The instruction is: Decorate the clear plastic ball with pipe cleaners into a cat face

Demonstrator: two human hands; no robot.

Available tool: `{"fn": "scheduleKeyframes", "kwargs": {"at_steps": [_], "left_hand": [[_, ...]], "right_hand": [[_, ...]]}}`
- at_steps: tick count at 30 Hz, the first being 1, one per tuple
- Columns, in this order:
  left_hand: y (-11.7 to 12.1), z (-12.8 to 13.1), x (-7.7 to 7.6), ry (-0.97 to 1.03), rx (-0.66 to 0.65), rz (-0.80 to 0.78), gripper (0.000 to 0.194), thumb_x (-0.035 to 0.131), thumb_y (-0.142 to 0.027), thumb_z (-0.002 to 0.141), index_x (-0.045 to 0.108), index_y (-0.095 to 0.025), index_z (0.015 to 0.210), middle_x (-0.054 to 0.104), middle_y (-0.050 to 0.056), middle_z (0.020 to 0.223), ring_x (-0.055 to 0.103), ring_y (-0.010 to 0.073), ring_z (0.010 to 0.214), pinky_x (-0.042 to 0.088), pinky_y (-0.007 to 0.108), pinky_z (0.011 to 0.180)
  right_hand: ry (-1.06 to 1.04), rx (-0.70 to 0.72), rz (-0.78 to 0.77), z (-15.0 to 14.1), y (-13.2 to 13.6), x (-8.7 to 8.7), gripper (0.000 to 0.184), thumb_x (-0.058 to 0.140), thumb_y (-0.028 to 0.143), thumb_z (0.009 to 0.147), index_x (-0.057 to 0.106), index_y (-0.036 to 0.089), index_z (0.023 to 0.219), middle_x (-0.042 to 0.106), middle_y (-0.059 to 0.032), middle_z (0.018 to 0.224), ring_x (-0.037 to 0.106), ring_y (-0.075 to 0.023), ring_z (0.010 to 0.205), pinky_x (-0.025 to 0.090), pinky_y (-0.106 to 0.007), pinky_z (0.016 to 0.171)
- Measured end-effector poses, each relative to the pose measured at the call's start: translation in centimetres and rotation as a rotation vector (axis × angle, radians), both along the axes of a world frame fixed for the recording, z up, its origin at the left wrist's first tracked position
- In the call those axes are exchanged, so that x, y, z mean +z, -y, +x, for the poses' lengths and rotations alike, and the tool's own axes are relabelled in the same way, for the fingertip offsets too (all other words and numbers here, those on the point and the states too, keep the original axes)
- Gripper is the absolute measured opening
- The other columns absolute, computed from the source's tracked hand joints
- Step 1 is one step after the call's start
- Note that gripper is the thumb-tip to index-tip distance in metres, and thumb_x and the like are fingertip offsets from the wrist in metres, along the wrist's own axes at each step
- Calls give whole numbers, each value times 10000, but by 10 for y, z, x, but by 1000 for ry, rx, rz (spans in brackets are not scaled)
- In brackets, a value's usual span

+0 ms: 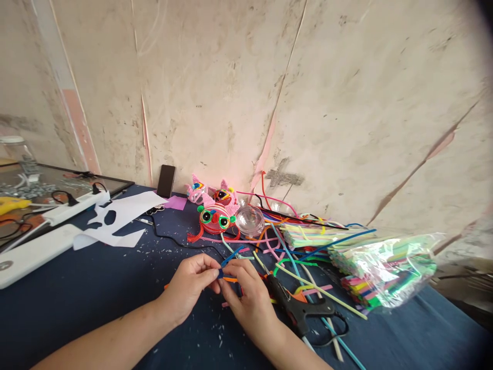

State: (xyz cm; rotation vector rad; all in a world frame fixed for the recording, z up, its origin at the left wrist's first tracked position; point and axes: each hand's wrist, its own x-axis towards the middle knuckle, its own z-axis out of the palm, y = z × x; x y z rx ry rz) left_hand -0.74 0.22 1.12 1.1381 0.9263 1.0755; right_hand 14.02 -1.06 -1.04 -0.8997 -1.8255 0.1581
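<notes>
My left hand (191,281) pinches a small dark blue piece between thumb and forefinger; it looks like a coiled pipe cleaner (221,273). A blue end (232,255) sticks out above the fingertips. From the other side, my right hand (248,289) closes thumb and fingers on the same blue pipe cleaner, partly hiding it. Just right of that hand lies a black hot glue gun (298,307) on its side among loose pipe cleaners. Beyond the hands sits a pink and red animal figure (216,220) with green-rimmed eyes, beside a clear plastic ball (250,221).
Two more pink figures (224,194) stand against the wall. Bagged pipe cleaners (389,272) lie at the right. At left are cut white paper (129,213), a power strip (77,207) and a long white device (40,254). A phone (166,181) leans on the wall.
</notes>
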Motion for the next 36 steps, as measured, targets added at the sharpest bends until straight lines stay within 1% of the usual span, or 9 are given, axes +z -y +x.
{"fn": "scheduleKeyframes", "kwargs": {"at_steps": [6, 12, 16, 21, 24, 29, 36], "left_hand": [[0, 0, -2, -32, 12, 49, 59, 630, -205, 699, 624, -147, 701, 594, -16, 538, 553, 128, 556, 407, 257, 606], [1, 1, 0, -37, 39, 44, 87, 642, -197, 667, 633, -142, 734, 599, -22, 553, 556, 123, 536, 413, 254, 589], [0, -1, -3, -63, 5, 61, 107, 633, -229, 707, 651, -134, 753, 632, -4, 554, 587, 140, 568, 434, 263, 617], [-2, -3, -6, 16, -34, 43, 202, 635, -302, 737, 676, -126, 826, 671, 21, 616, 619, 164, 624, 457, 285, 658], [-3, -4, -6, 14, -47, 52, 198, 643, -284, 730, 688, -128, 845, 673, 19, 629, 614, 160, 640, 454, 284, 676], [-2, -3, -4, -44, -11, 67, 134, 653, -243, 708, 688, -133, 777, 635, -8, 556, 580, 133, 586, 437, 265, 652], [0, -1, -1, 18, -17, 0, 158, 682, -260, 672, 665, -132, 764, 665, 11, 601, 621, 149, 602, 464, 271, 635]], "right_hand": [[7, -10, 34, 0, 2, 1, 150, 552, 83, 814, 606, 208, 878, 621, -61, 850, 605, -183, 789, 526, -307, 701], [36, -15, 59, -1, 2, 0, 166, 539, 62, 821, 596, 204, 886, 623, -58, 843, 601, -178, 777, 524, -300, 691], [33, -16, 97, 0, 0, -1, 141, 545, 68, 831, 595, 190, 884, 621, -64, 836, 604, -175, 772, 524, -298, 695], [-7, -30, 51, 2, -2, -2, 114, 574, 82, 817, 600, 185, 859, 621, -65, 840, 618, -172, 774, 525, -275, 693], [-28, -34, 23, 2, -3, -3, 126, 570, 72, 806, 603, 186, 849, 622, -62, 838, 624, -170, 769, 524, -263, 683], [-14, -21, 42, 2, -4, -2, 130, 546, 68, 827, 602, 184, 845, 626, -60, 825, 617, -165, 765, 518, -266, 688], [-6, -7, 65, 2, -4, -1, 132, 533, 63, 838, 591, 181, 843, 617, -61, 812, 603, -163, 754, 512, -271, 679]]}}
